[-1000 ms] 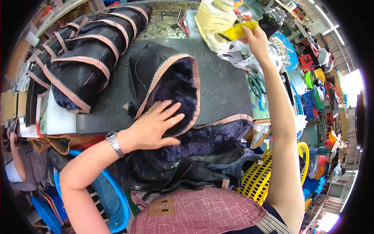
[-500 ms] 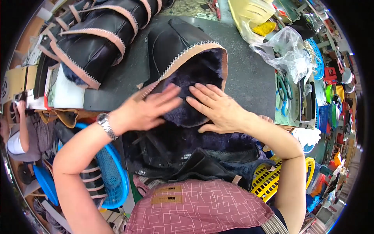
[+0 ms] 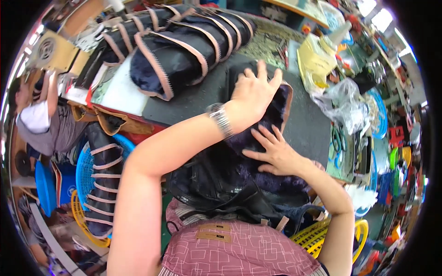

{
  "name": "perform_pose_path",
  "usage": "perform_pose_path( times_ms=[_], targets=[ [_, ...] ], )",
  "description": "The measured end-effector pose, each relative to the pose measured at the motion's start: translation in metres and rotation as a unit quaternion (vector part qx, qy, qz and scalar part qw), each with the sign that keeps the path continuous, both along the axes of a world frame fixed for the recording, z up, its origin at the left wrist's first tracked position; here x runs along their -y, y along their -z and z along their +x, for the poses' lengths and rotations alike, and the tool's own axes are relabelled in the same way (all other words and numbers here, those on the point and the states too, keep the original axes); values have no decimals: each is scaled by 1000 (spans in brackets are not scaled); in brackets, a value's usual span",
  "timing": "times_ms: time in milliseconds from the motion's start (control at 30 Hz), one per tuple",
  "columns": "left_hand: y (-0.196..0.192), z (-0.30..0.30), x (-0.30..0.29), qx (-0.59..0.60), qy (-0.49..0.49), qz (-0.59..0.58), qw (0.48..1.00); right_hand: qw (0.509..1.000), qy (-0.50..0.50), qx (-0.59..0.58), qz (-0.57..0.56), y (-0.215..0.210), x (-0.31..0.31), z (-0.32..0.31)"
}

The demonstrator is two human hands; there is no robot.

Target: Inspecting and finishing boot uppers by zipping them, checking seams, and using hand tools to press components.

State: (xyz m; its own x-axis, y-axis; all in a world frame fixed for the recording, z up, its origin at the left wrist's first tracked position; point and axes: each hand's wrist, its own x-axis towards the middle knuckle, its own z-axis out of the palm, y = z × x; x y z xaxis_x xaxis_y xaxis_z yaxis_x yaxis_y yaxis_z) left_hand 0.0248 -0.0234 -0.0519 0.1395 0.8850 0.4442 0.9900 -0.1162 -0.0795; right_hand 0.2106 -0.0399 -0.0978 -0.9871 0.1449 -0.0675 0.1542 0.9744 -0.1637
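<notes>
- So a black leather piece with dark violet-blue furry lining and a pink edge strip (image 3: 278, 110) was laid on the flat dark grey worktop (image 3: 311, 119), partly covered by both hands
- The bare left hand (image 3: 254, 94), with a silver metal watch (image 3: 222, 120) worn at the wrist, was stretched over it, fingers fanned out, nothing gripped; pressed down or just held above, couldn't be told
- The bare right hand (image 3: 280, 156) was spread at the near side, nothing clenched, fingers set against dark fur; which piece that fur belonged to couldn't be made out
- Over to the left, a row of black leather pieces with pink zigzag-edged strips (image 3: 184, 51) was stacked, overlapping
- A crumpled clear plastic bag (image 3: 343, 106) was left off to the right
</notes>
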Motion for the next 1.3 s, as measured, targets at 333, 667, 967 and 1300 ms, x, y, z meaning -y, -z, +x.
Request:
perform_pose_path(
  times_ms=[333, 667, 967, 1300],
  targets=[
    [-114, -186, 107, 114, 212, -48, 969, 793, 343, -337, -374, -26, -28, 40],
    [-24, -264, 44, -85, 173, 107, 975, 831, 428, -344, -93, 0, -244, -159],
    [-11, -295, 84, -85, 46, 130, 987, 850, 462, -252, -20, 37, -330, -204],
    [24, -233, 38, 948, 72, -40, 306, 827, 442, -337, -85, 70, -366, -200]
  ],
)
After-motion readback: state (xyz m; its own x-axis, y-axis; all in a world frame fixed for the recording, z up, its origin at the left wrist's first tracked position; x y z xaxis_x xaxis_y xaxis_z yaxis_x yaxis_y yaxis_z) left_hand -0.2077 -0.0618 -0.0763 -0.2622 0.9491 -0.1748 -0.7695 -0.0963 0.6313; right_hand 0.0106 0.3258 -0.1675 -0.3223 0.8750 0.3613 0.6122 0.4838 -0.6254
